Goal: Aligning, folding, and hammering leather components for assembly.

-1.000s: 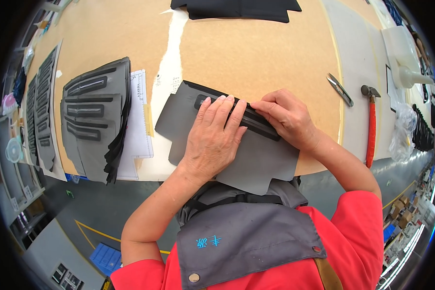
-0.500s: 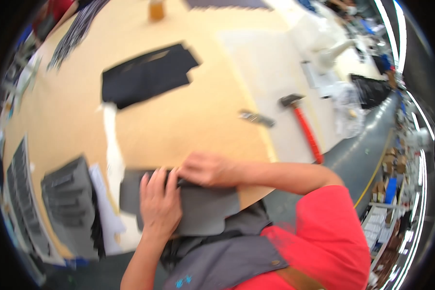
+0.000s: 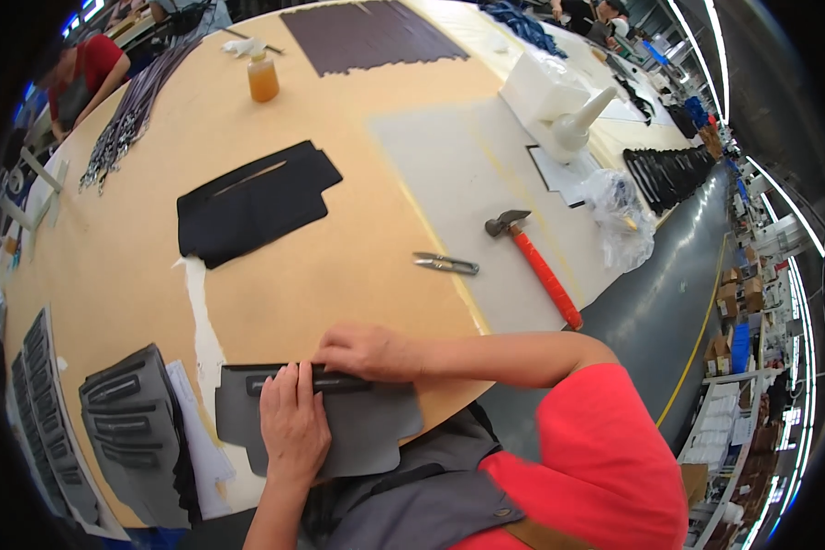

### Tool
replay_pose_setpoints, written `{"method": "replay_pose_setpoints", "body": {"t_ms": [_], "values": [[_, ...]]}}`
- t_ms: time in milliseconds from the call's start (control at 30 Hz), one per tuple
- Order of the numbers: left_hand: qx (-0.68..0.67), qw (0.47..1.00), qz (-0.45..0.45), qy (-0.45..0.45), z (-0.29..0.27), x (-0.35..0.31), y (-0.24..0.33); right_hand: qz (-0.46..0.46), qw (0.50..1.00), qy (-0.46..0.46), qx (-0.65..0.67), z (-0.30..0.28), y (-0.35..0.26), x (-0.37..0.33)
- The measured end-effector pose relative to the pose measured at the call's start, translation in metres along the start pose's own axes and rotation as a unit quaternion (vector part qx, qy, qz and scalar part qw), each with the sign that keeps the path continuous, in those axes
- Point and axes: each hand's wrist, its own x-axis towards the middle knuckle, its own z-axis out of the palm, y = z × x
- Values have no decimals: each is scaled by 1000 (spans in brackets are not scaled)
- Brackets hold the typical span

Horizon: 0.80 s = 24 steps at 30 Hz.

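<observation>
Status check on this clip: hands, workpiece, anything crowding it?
Left hand flat on grey panel. Right hand pressing black strip along its top edge. Snips and hammer lie apart, nothing crowding.

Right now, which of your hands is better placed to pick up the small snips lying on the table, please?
Probably the right hand: the snips lie just beyond it, while the left hand lies flat on the grey panel, farther away.

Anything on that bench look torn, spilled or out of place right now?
Nothing spilled. Both hands, left and right, press a black strip on a grey panel overhanging the table edge. One oddity: a ragged white patch where the tan surface looks torn.
</observation>
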Motion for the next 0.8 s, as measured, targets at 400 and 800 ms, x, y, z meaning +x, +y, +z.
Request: {"method": "replay_pose_setpoints", "body": {"t_ms": [400, 800], "values": [[-7, 1000, -1, 19, 0, 5, 5, 64, 997, -31, -33, -19, -1, -15], [9, 1000, 4, 21, -2, -2, 10, 47, 996, -30, -65, -21, -7, -24]]}}
